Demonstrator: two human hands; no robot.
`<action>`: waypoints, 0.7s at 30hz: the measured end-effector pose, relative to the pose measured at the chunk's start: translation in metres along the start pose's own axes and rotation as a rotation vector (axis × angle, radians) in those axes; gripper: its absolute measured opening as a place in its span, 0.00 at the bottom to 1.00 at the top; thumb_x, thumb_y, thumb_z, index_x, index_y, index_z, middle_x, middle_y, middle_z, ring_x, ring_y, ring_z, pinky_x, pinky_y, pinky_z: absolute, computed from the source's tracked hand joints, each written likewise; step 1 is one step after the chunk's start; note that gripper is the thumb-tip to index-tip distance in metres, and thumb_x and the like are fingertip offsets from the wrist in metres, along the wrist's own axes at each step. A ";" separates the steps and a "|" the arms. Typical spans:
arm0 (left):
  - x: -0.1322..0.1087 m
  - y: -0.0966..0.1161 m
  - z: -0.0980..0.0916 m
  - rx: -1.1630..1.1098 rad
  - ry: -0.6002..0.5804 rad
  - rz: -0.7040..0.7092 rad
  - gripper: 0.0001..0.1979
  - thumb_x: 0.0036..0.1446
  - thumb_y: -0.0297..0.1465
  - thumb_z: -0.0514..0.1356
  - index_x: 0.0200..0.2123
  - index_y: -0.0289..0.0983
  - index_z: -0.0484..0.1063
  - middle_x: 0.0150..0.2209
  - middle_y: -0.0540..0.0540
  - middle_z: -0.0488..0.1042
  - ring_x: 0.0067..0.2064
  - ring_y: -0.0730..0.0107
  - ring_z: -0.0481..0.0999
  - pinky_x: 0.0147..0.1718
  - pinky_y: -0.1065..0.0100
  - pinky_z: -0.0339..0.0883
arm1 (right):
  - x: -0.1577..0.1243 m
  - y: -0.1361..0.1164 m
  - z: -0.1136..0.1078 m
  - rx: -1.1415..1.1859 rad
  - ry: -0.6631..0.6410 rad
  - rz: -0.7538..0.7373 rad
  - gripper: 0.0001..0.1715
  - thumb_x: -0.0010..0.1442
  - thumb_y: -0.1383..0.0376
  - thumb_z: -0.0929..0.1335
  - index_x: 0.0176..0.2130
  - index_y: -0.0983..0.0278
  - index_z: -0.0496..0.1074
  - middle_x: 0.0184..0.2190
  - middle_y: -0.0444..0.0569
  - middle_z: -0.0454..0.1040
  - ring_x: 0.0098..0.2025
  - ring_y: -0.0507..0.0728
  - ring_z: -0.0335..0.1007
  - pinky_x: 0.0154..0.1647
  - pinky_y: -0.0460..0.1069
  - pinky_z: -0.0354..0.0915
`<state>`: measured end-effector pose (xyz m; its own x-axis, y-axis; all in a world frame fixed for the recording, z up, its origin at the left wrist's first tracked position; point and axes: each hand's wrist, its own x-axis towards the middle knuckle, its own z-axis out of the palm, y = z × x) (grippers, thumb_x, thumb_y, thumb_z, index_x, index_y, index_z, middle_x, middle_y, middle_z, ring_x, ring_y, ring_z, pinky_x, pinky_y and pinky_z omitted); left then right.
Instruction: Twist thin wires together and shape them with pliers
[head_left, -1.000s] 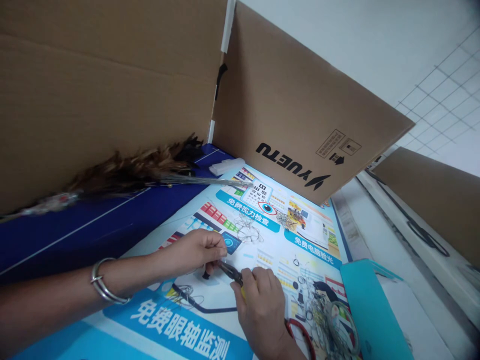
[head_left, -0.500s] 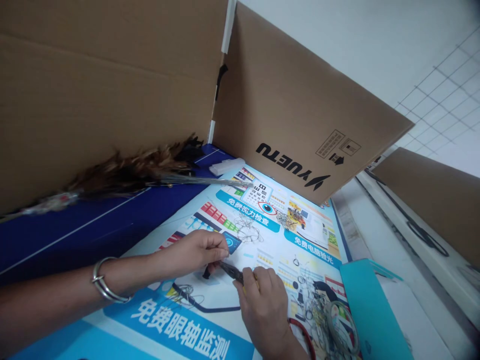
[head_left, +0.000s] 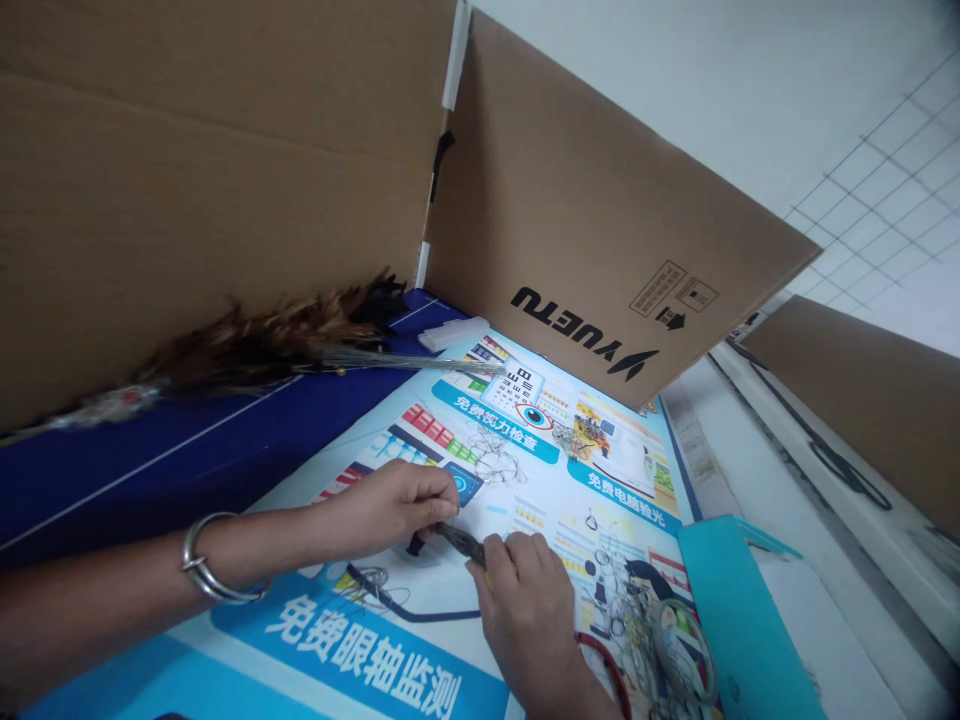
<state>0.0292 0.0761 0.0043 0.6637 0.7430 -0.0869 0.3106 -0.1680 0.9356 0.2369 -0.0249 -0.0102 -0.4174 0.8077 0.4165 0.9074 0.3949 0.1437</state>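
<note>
My right hand (head_left: pixel 529 610) is closed around the handles of a pair of pliers (head_left: pixel 463 543), whose dark jaws point left toward my other hand. My left hand (head_left: pixel 420 500) is pinched shut right at the jaw tips; what sits between its fingers is too small or hidden to make out. A metal bangle (head_left: pixel 206 570) circles my left wrist. Beneath the hands lies a printed poster (head_left: pixel 442 585). Bent thin wire pieces (head_left: pixel 379 588) rest just below my left hand, and another loose wire bunch (head_left: pixel 495 460) lies beyond it.
At the right are a tangled pile of wire (head_left: pixel 637 630), a red curved handle (head_left: pixel 606 668) and a teal box (head_left: pixel 742 620). Brown feathers (head_left: pixel 277 335) and a bundle of straight wires (head_left: pixel 405 361) lie at the back left. Cardboard panels (head_left: pixel 570 200) stand behind.
Both hands stay in nearly the same place, with the pliers still at my left fingertips. The pliers' jaws appear slightly turned. Nothing else visibly moves.
</note>
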 end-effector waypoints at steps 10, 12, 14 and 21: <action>0.000 -0.002 -0.004 0.232 -0.034 0.166 0.12 0.62 0.34 0.52 0.31 0.39 0.72 0.27 0.50 0.74 0.30 0.69 0.72 0.31 0.72 0.58 | 0.000 0.000 0.000 0.097 0.021 0.015 0.12 0.70 0.60 0.60 0.41 0.62 0.69 0.29 0.49 0.69 0.32 0.59 0.65 0.31 0.51 0.60; 0.000 -0.001 -0.004 0.259 -0.044 0.184 0.12 0.63 0.34 0.52 0.31 0.39 0.73 0.28 0.50 0.74 0.31 0.68 0.72 0.31 0.72 0.58 | 0.000 0.000 0.000 0.123 0.022 0.023 0.13 0.70 0.59 0.60 0.40 0.62 0.69 0.29 0.49 0.70 0.32 0.58 0.66 0.30 0.51 0.60; -0.001 0.000 -0.004 0.282 -0.051 0.204 0.13 0.64 0.34 0.51 0.31 0.39 0.72 0.28 0.50 0.74 0.31 0.68 0.72 0.31 0.72 0.58 | -0.001 0.000 -0.001 0.157 0.024 0.030 0.13 0.70 0.59 0.60 0.40 0.62 0.69 0.30 0.49 0.70 0.32 0.58 0.67 0.30 0.50 0.61; -0.001 -0.001 -0.004 0.372 -0.070 0.256 0.13 0.65 0.33 0.50 0.32 0.39 0.72 0.28 0.50 0.73 0.31 0.68 0.72 0.31 0.71 0.56 | -0.002 0.001 -0.004 0.280 -0.051 0.094 0.12 0.68 0.58 0.62 0.37 0.61 0.69 0.30 0.48 0.72 0.33 0.58 0.68 0.30 0.50 0.61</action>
<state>0.0256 0.0784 0.0046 0.7916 0.6034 0.0962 0.3454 -0.5717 0.7442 0.2389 -0.0278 -0.0067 -0.3408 0.8646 0.3693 0.8963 0.4173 -0.1498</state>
